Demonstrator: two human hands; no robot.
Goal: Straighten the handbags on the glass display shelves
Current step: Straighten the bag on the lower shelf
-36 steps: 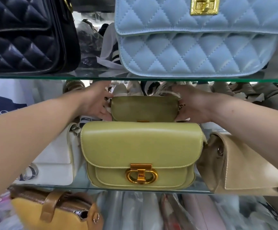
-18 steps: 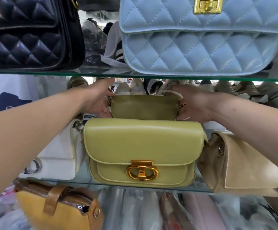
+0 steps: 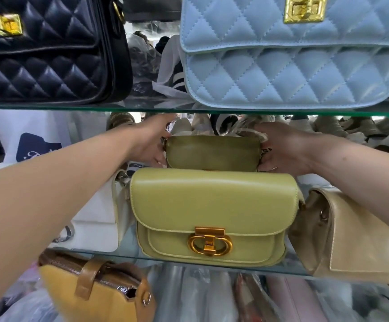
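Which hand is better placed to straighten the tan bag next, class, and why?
Probably the right hand: it grips the right end of the rear green bag, just behind the tan bag, which sits askew. The left hand holds the opposite end, with the front green bag between.

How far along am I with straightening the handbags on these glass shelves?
Looks done: on the top glass shelf the navy quilted bag and light blue quilted bag stand square, as does the front green bag below. In hand: the left hand and right hand grip the ends of the rear olive bag. Remaining: the beige bag sits turned at an angle.
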